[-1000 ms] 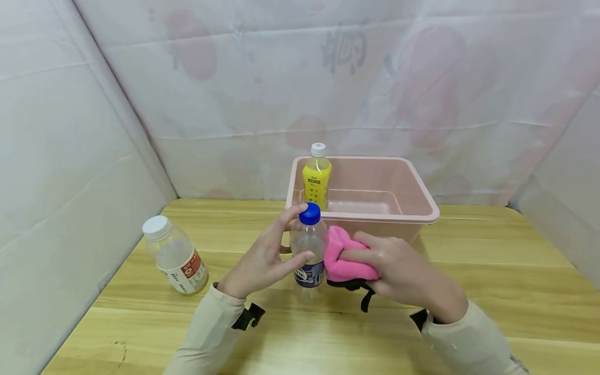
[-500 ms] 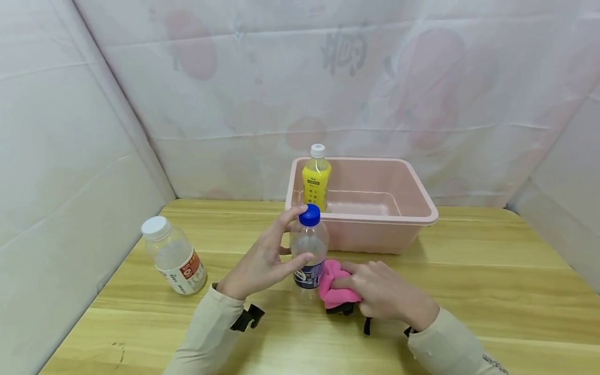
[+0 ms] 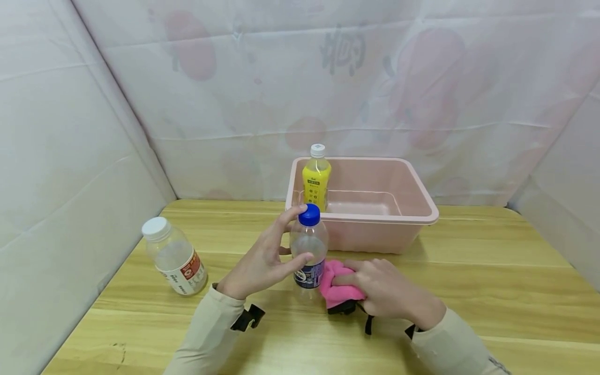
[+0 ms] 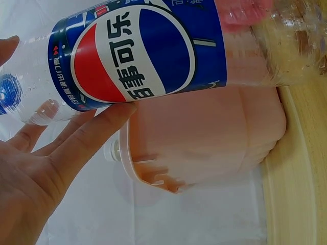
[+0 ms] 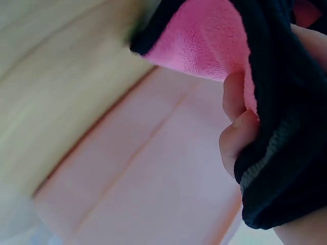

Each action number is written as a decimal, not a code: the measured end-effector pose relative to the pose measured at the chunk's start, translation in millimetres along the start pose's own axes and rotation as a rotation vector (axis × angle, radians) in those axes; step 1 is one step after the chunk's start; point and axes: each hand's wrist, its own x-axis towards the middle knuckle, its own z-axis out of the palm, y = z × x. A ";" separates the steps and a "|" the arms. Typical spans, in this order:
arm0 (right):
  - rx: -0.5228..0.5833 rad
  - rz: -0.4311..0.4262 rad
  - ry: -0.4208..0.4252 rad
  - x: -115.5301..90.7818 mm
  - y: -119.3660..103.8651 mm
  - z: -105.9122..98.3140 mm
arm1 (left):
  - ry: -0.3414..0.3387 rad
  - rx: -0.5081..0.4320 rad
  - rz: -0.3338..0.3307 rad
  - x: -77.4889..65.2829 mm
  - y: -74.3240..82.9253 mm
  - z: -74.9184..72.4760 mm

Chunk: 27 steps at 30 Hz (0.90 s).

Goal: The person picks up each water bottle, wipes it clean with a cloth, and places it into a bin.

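Observation:
A clear plastic Pepsi bottle [image 3: 310,244] with a blue cap stands upright on the table in the head view. My left hand [image 3: 263,263] holds it from the left, one finger at the cap and the thumb across its side. The left wrist view shows the bottle's blue label [image 4: 138,51] with a red, white and blue round logo. Against the bottle's lower right side lies a bunched pink cloth [image 3: 338,292] with black on its underside. My right hand [image 3: 385,290] grips this cloth. In the right wrist view, fingers [image 5: 236,140] curl over the cloth's black edge.
Behind the bottle stands a pale pink plastic tub [image 3: 375,219]. Inside it, at the left, is a bottle with a yellow label [image 3: 316,182] and a white cap. Another clear bottle [image 3: 180,265] with a white cap stands at the left on the wooden table [image 3: 492,281].
My right hand has brought the pink cloth down along the bottle's right side, from its middle toward its base. The left hand and the bottle have stayed in place.

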 end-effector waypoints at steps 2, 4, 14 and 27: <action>-0.001 -0.017 0.058 -0.6 -1.1 -5.0 | 0.000 0.002 0.004 0.1 0.2 0.1; 0.003 -0.039 0.133 -0.7 -2.2 -12.1 | 0.002 0.007 0.006 0.2 0.7 0.1; -0.023 -0.165 0.582 6.5 -3.7 -48.4 | 0.001 0.015 0.019 0.9 2.0 0.0; -0.027 -0.167 0.528 8.3 -2.3 -53.6 | -0.001 -0.003 0.022 1.5 0.3 1.4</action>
